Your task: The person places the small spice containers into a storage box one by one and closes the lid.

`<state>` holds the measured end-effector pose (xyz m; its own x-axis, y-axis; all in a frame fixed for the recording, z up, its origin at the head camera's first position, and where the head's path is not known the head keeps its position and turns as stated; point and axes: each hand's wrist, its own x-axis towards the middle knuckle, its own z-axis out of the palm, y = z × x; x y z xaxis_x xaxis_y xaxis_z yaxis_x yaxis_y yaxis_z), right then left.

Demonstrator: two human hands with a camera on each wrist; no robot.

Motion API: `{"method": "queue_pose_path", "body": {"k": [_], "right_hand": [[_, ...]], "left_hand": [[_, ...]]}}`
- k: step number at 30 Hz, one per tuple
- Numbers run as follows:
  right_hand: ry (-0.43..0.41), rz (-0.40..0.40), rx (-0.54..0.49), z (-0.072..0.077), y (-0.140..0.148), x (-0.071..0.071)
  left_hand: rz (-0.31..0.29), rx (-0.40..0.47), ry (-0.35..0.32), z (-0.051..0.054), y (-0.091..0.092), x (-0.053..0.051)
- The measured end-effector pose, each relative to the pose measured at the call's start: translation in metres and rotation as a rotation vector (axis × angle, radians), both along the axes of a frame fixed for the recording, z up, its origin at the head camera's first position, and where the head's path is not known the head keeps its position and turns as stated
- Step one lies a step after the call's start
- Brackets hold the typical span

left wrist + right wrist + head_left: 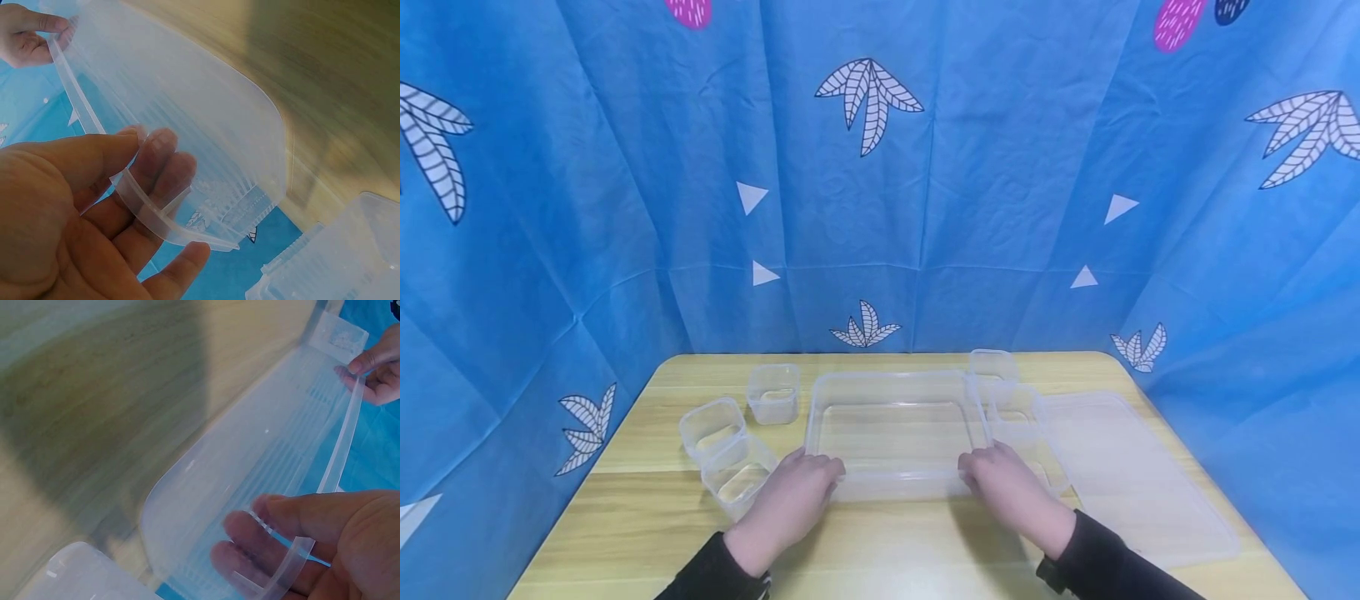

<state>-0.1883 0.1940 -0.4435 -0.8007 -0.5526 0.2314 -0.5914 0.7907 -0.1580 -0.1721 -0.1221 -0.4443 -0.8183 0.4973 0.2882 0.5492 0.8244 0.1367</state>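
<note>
A large clear rectangular plastic box (895,485) stands open-topped in the middle of the wooden table. At its near left corner my left hand (801,492) grips the rim; in the left wrist view the thumb lies on one side of the wall and fingers (165,165) show through the plastic on the other. The near right corner is held by my right hand (1011,492), its thumb and fingers (244,556) likewise either side of the rim. Small clear tubs stand close by both hands, one tub (737,479) just left of the left hand.
More small tubs (773,396) sit at the left, and others (1015,408) at the right behind my right hand. A flat clear lid (1138,475) lies on the table's right side. Blue patterned cloth (985,208) hangs behind and beside the table (625,508).
</note>
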Motion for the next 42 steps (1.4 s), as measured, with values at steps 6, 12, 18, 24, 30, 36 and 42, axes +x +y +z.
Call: {"method": "queue_pose_path", "body": {"k": [6, 12, 18, 24, 30, 36, 42], "right_hand": [[-0.016, -0.010, -0.002, -0.003, 0.000, 0.003], [0.008, -0.015, 0.000, -0.003, -0.001, 0.006], [0.016, -0.020, 0.004, -0.002, -0.001, 0.006], [0.011, -0.012, -0.003, -0.002, 0.000, 0.005], [0.008, -0.012, -0.009, -0.004, 0.001, 0.005], [0.006, -0.002, -0.025, -0.003, 0.001, 0.005], [0.018, 0.003, -0.026, -0.003, 0.001, 0.005]], "left_hand": [[0.007, 0.002, -0.004, 0.001, 0.000, 0.003], [-0.002, 0.000, 0.013, 0.000, -0.001, 0.005], [-0.001, 0.011, -0.002, 0.000, -0.002, 0.005], [-0.003, 0.043, -0.052, 0.004, -0.004, 0.006], [0.011, 0.090, -0.085, 0.007, -0.007, 0.007], [0.046, 0.111, -0.065, 0.008, -0.013, 0.009], [0.104, 0.113, -0.043, 0.014, -0.023, 0.012]]}}
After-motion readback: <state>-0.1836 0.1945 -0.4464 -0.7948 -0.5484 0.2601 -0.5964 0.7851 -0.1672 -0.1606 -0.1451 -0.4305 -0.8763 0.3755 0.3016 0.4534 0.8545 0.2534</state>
